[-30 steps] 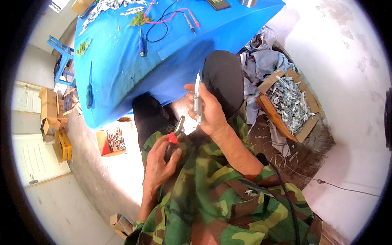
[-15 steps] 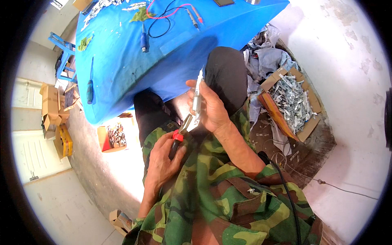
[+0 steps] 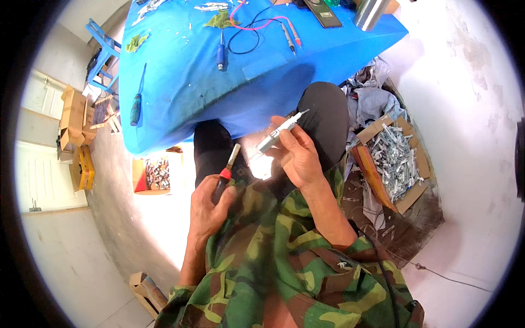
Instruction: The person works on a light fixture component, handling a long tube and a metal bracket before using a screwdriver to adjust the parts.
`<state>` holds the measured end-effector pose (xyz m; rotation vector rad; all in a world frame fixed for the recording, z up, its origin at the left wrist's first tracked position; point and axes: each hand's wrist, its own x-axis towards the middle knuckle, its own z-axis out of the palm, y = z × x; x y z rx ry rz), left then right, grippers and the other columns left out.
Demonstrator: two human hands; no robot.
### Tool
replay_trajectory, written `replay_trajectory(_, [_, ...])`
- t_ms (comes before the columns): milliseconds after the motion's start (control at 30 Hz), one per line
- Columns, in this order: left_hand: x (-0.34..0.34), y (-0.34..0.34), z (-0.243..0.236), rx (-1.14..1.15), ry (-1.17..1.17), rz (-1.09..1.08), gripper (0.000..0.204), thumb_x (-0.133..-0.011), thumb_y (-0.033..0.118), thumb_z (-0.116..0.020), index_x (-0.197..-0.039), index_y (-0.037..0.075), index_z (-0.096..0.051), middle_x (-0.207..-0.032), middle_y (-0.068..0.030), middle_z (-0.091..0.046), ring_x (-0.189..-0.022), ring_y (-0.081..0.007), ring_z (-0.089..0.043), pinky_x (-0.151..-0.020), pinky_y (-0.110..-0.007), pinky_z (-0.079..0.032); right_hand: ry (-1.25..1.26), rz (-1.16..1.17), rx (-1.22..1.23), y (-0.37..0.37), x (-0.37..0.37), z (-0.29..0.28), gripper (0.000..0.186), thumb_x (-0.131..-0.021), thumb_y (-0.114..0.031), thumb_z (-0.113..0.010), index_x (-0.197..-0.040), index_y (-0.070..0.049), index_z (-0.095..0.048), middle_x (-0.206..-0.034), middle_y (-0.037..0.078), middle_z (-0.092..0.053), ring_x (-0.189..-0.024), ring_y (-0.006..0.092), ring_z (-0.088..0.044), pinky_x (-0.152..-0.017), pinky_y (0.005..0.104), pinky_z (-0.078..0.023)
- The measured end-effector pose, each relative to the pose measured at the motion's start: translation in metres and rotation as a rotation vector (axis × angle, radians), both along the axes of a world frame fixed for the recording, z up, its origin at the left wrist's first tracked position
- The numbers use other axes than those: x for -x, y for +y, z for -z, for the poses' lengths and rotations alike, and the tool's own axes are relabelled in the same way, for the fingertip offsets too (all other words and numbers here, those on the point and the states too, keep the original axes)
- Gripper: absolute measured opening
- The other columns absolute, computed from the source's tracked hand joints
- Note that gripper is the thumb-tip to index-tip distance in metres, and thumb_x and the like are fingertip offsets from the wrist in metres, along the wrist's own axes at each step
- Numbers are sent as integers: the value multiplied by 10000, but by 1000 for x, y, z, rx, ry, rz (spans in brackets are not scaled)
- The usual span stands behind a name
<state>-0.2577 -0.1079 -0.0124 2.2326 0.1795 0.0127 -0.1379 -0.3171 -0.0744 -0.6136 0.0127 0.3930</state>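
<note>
My left hand (image 3: 210, 210) is wrapped round a short hand tool with a black handle, a red collar and a flat metal end (image 3: 232, 161), which points up and away from me. I cannot make out the tool's exact kind. Higher and to the right, my right hand (image 3: 301, 156) grips a slim white and silver syringe-shaped part (image 3: 278, 135) between thumb and fingers. It lies tilted, its thin tip toward the upper right. The tool and the part are apart, both over my lap.
A blue-covered table (image 3: 180, 76) stands ahead, bearing two screwdrivers (image 3: 220, 54), test probes (image 3: 290, 39), a phone (image 3: 322, 12) and a metal cylinder (image 3: 372, 12). At right, a carton (image 3: 413, 199) holds many silvery parts. An open box of small cylinders (image 3: 158, 174) sits at left on the floor.
The slim part has turned from nearly upright to slanting right, and my right hand has moved right. The tool in my left hand has come away from beside the part. The view has shifted.
</note>
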Motion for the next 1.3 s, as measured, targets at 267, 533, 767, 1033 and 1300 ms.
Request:
replay_trajectory(267, [-17, 26, -14, -17, -10, -79, 263, -901, 195, -710, -993, -45, -655, -816, -108, -594, -714, -201, -553, -668, -335, -456, -46, 42, 48, 4, -7, -14, 260, -1029, -23, -567, -1289, -4, -566, -1219, 140, -651, -1109, 253, -667, -930, 361, -595])
replay_trajectory(533, [-62, 83, -23, -174, -196, -271, 262, -907, 216, -733, -899, -26, -631, -760, -93, -554, -690, -220, -518, -638, -377, -418, -102, 95, 5, 20, -29, -1, 253, -1015, 12, -567, -1264, -21, -596, -1166, 107, -651, -1080, 212, -657, -975, 428, -580])
replay_trajectory(767, [-101, 147, -22, -420, -244, -384, 325, -896, 294, -753, -873, -11, -643, -809, -157, -624, -717, -308, -606, -665, -415, -467, 48, 118, 202, 21, -45, 9, 246, -1007, -54, -640, -1252, -77, -639, -1076, 30, -670, -944, 141, -670, -683, 261, -513])
replay_trajectory(1033, [-143, 220, -28, -498, -221, -530, 372, -895, 342, -770, -937, -17, -683, -822, -186, -676, -719, -318, -658, -674, -408, -505, 54, 142, 287, 52, -63, 0, 237, -955, 0, -644, -1190, -11, -612, -1035, 87, -699, -911, 158, -713, -715, 263, -587])
replay_trajectory(1300, [-183, 320, 16, -415, -191, -654, 459, -941, 417, -691, -864, -36, -682, -718, -168, -635, -678, -261, -599, -665, -401, -480, 34, 84, 246, 82, -70, -14, 210, -980, -14, -579, -1185, 24, -597, -1060, 136, -702, -955, 215, -721, -830, 331, -607])
